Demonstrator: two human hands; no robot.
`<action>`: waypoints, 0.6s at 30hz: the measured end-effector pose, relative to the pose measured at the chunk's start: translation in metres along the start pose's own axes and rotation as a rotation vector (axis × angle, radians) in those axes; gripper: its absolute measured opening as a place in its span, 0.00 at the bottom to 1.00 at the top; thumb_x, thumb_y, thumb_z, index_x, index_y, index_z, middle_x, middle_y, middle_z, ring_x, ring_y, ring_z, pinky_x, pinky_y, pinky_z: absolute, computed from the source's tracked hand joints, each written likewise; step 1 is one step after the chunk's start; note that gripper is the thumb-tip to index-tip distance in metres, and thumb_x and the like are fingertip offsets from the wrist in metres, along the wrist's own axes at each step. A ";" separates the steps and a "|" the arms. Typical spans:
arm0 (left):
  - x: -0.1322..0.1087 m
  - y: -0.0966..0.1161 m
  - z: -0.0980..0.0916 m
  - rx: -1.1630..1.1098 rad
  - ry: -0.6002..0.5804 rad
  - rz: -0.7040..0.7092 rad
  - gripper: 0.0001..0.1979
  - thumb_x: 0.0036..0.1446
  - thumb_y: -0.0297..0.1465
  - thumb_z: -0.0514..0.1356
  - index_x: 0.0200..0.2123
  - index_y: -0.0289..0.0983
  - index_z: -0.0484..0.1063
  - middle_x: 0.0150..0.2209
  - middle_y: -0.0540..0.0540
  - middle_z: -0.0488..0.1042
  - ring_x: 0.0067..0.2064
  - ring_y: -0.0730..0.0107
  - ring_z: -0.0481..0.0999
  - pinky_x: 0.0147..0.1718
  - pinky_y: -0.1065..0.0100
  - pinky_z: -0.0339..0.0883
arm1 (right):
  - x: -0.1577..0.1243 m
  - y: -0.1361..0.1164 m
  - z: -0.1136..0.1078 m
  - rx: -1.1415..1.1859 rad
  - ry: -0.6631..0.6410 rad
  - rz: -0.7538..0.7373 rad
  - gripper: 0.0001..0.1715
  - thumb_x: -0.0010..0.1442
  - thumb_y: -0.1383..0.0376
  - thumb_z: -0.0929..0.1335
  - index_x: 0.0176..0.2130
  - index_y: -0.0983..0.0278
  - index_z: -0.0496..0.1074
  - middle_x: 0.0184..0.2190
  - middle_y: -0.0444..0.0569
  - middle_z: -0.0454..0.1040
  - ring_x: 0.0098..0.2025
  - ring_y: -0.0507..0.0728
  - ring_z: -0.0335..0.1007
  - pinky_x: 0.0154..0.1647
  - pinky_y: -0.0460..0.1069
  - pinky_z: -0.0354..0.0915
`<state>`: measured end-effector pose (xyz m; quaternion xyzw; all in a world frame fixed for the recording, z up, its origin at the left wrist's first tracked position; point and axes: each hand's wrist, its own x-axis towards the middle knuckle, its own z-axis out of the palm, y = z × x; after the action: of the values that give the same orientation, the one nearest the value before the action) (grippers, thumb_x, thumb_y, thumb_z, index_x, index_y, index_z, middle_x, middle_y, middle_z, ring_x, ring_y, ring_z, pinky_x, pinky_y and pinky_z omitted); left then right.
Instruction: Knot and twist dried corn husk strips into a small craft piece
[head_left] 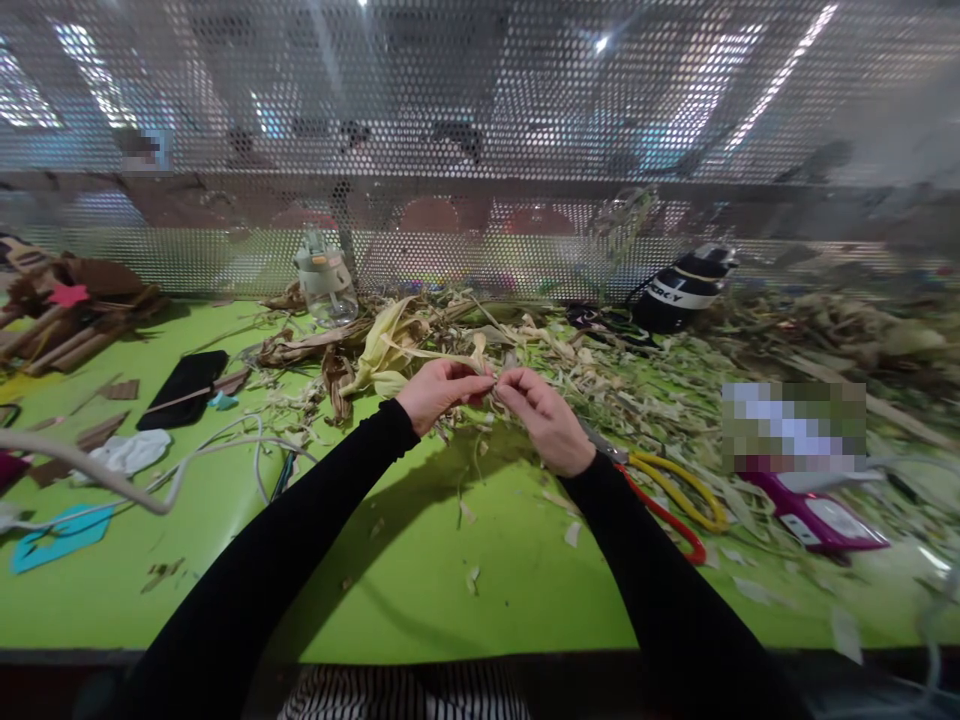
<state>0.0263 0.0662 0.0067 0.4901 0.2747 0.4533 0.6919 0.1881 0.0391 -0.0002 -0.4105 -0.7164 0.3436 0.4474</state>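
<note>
My left hand [444, 394] is closed, thumb and fingers pinching a thin strip of dried husk [478, 352] that rises above the fingertips. Almost touching it, my right hand [546, 418] pinches the same small piece from the other side. Both are held over the near edge of a heap of dry husk scraps [585, 375]. A pale yellow-green husk [381, 345] lies just behind and left of my left hand. Scissors with red and yellow handles [675, 490] rest beside my right wrist, their blades partly hidden behind it.
On the green table [450, 600] are a black phone [184, 388], a white cable [225, 440], a clear bottle [328, 285], a black bottle [679, 290] and a magenta tool [825, 520]. A perforated metal screen [480, 240] stands behind. Brown rolls [67, 330] lie at left.
</note>
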 end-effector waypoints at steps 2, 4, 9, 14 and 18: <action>0.000 -0.001 0.000 -0.005 0.000 0.000 0.11 0.40 0.29 0.67 0.28 0.30 0.72 0.24 0.51 0.71 0.25 0.81 0.67 0.29 0.73 0.60 | 0.000 0.000 -0.001 -0.016 -0.016 -0.009 0.08 0.61 0.60 0.62 0.33 0.62 0.62 0.27 0.42 0.60 0.29 0.51 0.54 0.31 0.47 0.55; 0.000 -0.001 0.000 -0.007 -0.003 -0.008 0.10 0.39 0.29 0.67 0.28 0.30 0.72 0.23 0.51 0.71 0.25 0.82 0.66 0.29 0.73 0.60 | 0.000 -0.001 -0.002 -0.030 -0.028 -0.014 0.08 0.61 0.60 0.62 0.34 0.62 0.62 0.27 0.42 0.60 0.29 0.51 0.54 0.31 0.47 0.55; -0.001 0.001 0.001 -0.018 -0.008 -0.025 0.10 0.39 0.28 0.67 0.27 0.31 0.72 0.21 0.53 0.69 0.23 0.83 0.64 0.28 0.72 0.59 | 0.000 -0.002 -0.004 -0.038 -0.060 -0.027 0.07 0.61 0.60 0.62 0.34 0.62 0.62 0.27 0.43 0.59 0.30 0.52 0.55 0.33 0.47 0.56; -0.002 0.002 0.002 -0.039 -0.020 -0.049 0.10 0.39 0.28 0.67 0.27 0.30 0.72 0.21 0.52 0.70 0.23 0.83 0.64 0.28 0.73 0.59 | 0.000 -0.004 -0.008 -0.016 -0.120 -0.030 0.07 0.61 0.61 0.62 0.34 0.62 0.62 0.29 0.43 0.60 0.31 0.52 0.56 0.34 0.48 0.57; -0.001 0.001 0.002 -0.061 -0.027 -0.070 0.10 0.40 0.27 0.67 0.27 0.29 0.72 0.22 0.52 0.70 0.24 0.83 0.65 0.27 0.74 0.58 | 0.001 -0.003 -0.012 -0.008 -0.153 -0.039 0.07 0.61 0.61 0.62 0.34 0.62 0.62 0.29 0.43 0.60 0.32 0.52 0.56 0.35 0.48 0.57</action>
<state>0.0269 0.0642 0.0078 0.4651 0.2685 0.4304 0.7255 0.1979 0.0399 0.0066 -0.3707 -0.7578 0.3622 0.3964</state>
